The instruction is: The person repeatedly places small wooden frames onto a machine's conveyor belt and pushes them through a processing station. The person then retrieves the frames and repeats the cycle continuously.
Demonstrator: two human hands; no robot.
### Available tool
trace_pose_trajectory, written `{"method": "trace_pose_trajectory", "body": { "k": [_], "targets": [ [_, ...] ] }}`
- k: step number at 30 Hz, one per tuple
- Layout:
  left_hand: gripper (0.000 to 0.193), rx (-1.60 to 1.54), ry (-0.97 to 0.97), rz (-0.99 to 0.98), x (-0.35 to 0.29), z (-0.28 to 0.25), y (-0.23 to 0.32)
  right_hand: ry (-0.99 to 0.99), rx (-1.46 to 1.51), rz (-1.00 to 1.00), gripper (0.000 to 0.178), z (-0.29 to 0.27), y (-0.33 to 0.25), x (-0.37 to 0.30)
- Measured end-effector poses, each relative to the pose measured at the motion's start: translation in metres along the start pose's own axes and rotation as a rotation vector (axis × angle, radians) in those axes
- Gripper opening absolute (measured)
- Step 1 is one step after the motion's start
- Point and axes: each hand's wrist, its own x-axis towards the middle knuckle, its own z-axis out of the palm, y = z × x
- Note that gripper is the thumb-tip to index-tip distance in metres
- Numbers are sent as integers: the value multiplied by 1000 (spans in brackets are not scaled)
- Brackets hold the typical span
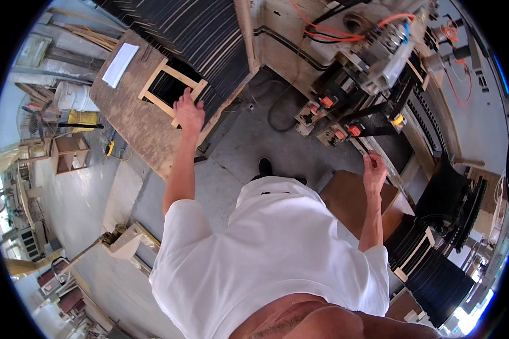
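At the upper left, a light wooden frame point(158, 100) with a dark opening lies on the end of a brown board-topped table point(120, 113). My left hand point(189, 111) reaches over the frame's near side, its fingers closed around that side. My right hand point(374, 171) is raised at the right, close to the metal rail of a machine point(379, 158). Its fingertips are pinched together; whatever they may hold is too small to make out. A large stack of dark, thin-edged pieces point(181, 34) rises just beyond the frame.
A white sheet point(120, 65) lies on the table. The machine carries orange hoses point(345, 38) and red-and-black clamps point(327, 102). A brown box point(350, 198) stands below my right forearm, beside rows of black pieces point(435, 282). A white bucket point(72, 97) stands far left.
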Motion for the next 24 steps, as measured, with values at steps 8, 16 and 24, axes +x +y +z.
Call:
{"method": "trace_pose_trajectory", "body": {
  "k": [8, 16, 24],
  "targets": [
    [62, -129, 57, 114, 3, 17, -10, 51, -46, -33, 20, -86, 29, -39],
    [66, 7, 265, 218, -36, 8, 65, 393, -528, -100, 25, -256, 2, -87],
    [26, -886, -339, 221, -164, 59, 263, 388, -713, 475, 31, -345, 80, -212]
  ]
}}
